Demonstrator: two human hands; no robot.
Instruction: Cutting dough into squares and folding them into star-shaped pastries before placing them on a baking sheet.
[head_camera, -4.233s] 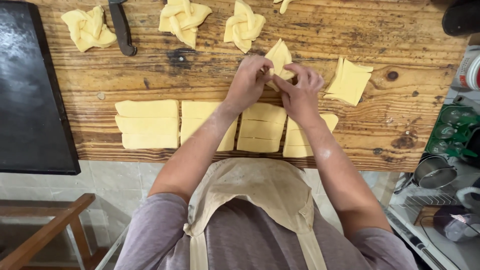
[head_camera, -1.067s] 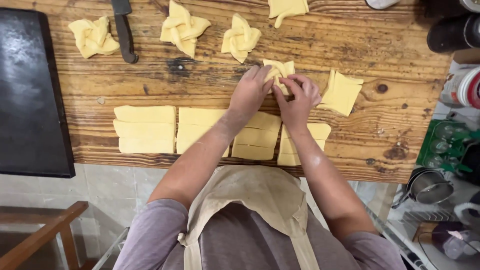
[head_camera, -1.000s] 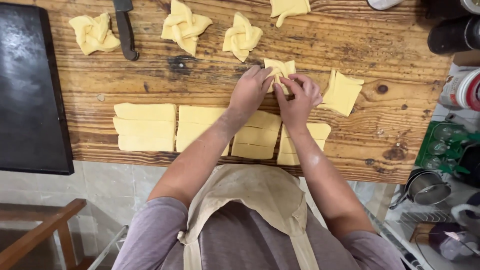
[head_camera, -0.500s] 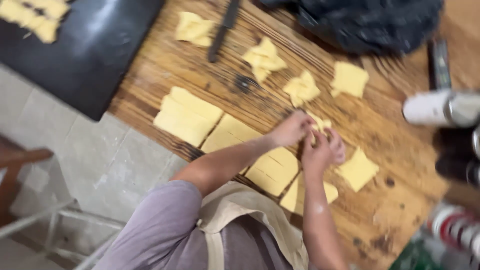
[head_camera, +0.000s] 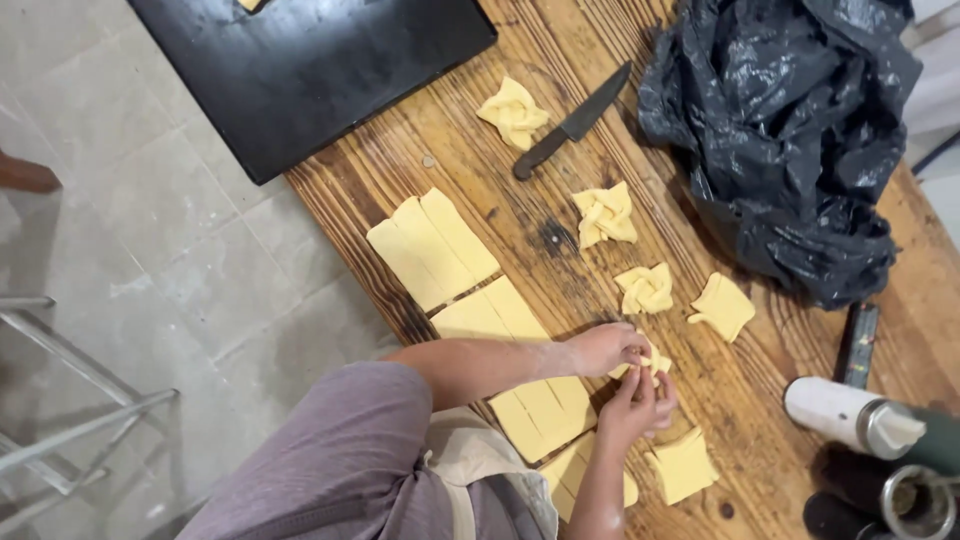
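Your view has swung sideways since a second ago, yet your left hand (head_camera: 610, 350) and right hand (head_camera: 640, 405) stay pinched together on the same dough piece (head_camera: 652, 364). Three folded pinwheels (head_camera: 606, 214) now lie beyond it, so the shaping goes on.

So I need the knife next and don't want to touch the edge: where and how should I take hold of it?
Probably by the dark handle end of the knife, which lies flat on the wooden table and points down-left, toward the table's near side. Come from that side with your grip closed over the handle; the blade runs up-right toward the black bag, so fingers stay off it.
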